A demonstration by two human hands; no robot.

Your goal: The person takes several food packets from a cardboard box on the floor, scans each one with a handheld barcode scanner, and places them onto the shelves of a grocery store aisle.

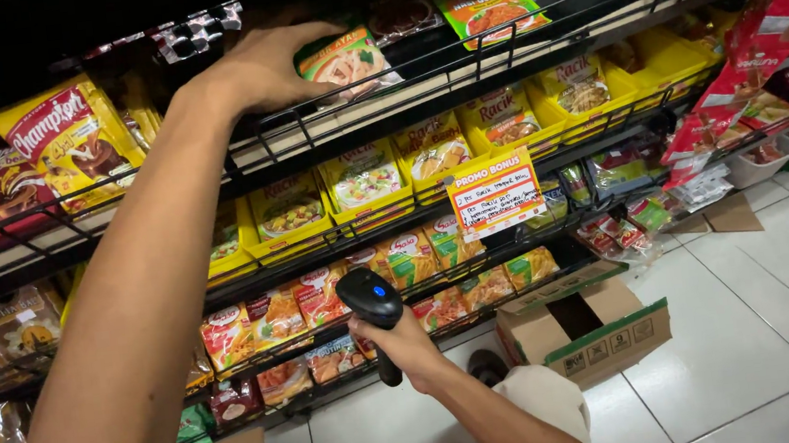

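The left hand (pixel 266 69) was up high on the top shelf (pixel 457 73), fingers bent around a green packet (pixel 345 61) at the wire rail. The right hand (pixel 408 347) was wrapped tight around a black scanner (pixel 372 304) lower down. The packet could have slipped over the rail and fallen to the floor (pixel 746 311), because the grip looked loose.

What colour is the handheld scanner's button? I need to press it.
Blue, on the black scanner in the right hand; head view.
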